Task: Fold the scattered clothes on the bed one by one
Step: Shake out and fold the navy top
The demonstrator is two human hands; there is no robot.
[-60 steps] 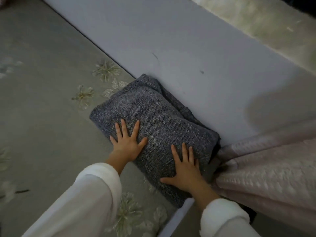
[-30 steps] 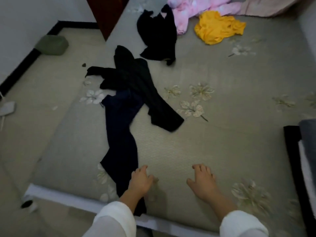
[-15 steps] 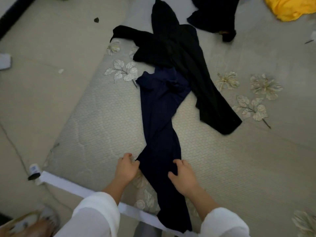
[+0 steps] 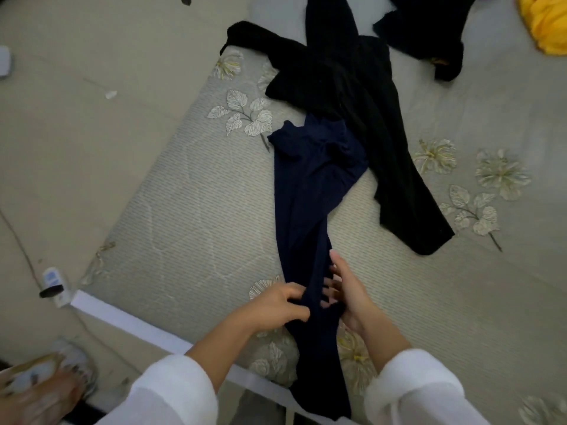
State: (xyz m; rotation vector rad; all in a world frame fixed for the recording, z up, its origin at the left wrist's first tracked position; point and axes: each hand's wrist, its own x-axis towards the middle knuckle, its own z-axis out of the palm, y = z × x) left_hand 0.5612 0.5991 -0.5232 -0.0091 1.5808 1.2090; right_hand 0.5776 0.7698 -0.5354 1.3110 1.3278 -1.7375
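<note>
A long navy garment lies stretched down the flowered bed, its lower end hanging over the bed's near edge. My left hand pinches its left side near the bottom. On the garment's right edge my right hand has its fingers tucked under and around the cloth. A black garment lies spread above the navy one, overlapping its top end.
Another black garment and a yellow one lie at the top right of the bed. Left of the bed is tiled floor with a small white device on a cable. A sandalled foot stands at the bottom left.
I turned from the folded grey garment to the scattered clothes. Both hands moved from the bare bed onto the navy garment and now grip it between them.
</note>
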